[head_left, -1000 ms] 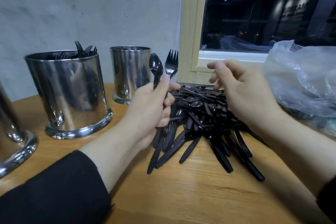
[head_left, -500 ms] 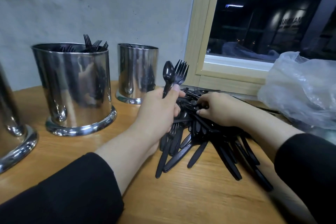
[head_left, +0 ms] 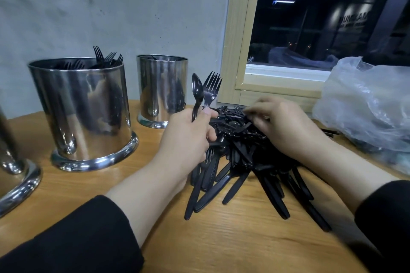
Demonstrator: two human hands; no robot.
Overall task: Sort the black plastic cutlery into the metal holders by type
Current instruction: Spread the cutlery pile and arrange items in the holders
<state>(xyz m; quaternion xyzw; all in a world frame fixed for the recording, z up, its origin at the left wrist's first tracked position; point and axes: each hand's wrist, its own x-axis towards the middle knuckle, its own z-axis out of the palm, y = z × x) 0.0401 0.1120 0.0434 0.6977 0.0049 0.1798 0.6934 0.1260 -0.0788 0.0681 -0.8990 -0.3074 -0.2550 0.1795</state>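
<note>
three shiny round metal holders are standing along the left side of the wooden counter (head_left: 233, 239): the nearest metal holder (head_left: 15, 175) is showing only partly at the left edge, the middle metal holder (head_left: 84, 113) is sitting further back with black fork tines (head_left: 104, 57) poking above its rim, and the far metal holder (head_left: 162, 88) is standing near the back edge against the grey wall, its contents barely showing. a crumpled clear plastic bag (head_left: 366, 104) is lying at the right edge of the counter, below the pale wooden window frame (head_left: 235, 51), just beside the right hand.

a heap of black plastic cutlery (head_left: 248, 162) is lying on the counter between the two forearms, towards the back edge; its handles are fanning out towards the near edge, and knives, forks and spoons are lying tangled so single pieces are hard to tell apart. it is standing well apart from the middle holder and nearer the far one.

the left hand (head_left: 188, 142) is curling its fingers round several pieces, holding a glossy black plastic spoon (head_left: 197, 93) and a black plastic fork (head_left: 210, 88) upright, their heads side by side above the thumb, with other handles hanging below the palm. the right hand (head_left: 286, 126) is resting on top of the heap, its fingers bending down into the pieces at the back; whether they are pinching one, i cannot tell. black sleeves (head_left: 77, 246) are covering both forearms.
</note>
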